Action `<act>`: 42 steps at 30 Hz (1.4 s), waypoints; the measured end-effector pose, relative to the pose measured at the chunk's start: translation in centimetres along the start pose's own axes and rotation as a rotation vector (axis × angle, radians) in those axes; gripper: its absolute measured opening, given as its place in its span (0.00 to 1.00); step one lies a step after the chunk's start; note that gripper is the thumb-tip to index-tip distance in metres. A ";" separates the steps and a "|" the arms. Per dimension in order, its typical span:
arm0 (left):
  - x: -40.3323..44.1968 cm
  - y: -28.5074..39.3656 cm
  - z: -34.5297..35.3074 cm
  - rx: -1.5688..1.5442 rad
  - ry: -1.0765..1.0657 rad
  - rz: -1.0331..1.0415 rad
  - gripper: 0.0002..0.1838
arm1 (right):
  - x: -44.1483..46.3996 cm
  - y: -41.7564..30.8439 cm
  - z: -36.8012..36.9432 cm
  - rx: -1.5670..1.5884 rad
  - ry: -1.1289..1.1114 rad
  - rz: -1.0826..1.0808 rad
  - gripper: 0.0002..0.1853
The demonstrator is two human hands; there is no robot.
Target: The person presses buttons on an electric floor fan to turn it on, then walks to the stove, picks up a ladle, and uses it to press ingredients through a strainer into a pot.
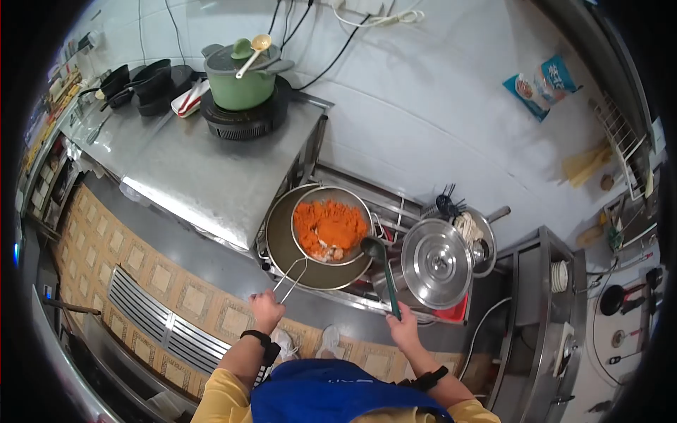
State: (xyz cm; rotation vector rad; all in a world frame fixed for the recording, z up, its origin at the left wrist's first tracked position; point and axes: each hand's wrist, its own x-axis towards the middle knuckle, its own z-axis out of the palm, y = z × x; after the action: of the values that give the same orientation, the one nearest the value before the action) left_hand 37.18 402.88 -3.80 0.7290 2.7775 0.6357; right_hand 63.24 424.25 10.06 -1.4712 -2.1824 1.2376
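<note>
My left hand [267, 311] is closed around the wire handle of a large round strainer [297, 244]. The strainer sits over a wide metal pot [279, 211], and orange mash [330, 224] with some paler bits near its lower edge lies in it. In my right hand [403, 328] is a dark green ladle [388, 278], gripped by its long handle. The ladle's bowl is just right of the strainer's rim; whether it touches the rim I cannot tell. The lower part of the pot is hidden by the strainer.
A metal lid [437, 263] leans right of the pot, above a red container [451, 311]. At the upper left, a green pot [241, 86] stands on a black cooker [243, 125] on the steel table [211, 166]. Steel shelving [534, 303] stands at the right.
</note>
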 end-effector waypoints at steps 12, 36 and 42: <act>-0.5 1.7 -1.0 -0.101 0.004 -0.087 0.13 | -0.2 2.7 -0.3 0.078 0.078 -0.077 0.15; -6.2 1.5 -4.1 -0.250 -0.091 -0.133 0.13 | 2.9 1.8 0.4 0.230 -0.007 0.098 0.17; -6.4 0.5 -2.6 -0.243 -0.016 -0.203 0.12 | 2.7 2.4 1.5 0.167 -0.047 0.053 0.19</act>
State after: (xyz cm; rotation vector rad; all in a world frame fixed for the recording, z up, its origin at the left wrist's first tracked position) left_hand 42.09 399.13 -0.72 0.3958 2.6489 0.8982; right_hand 62.61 426.12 6.63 -1.4556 -2.0241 1.4471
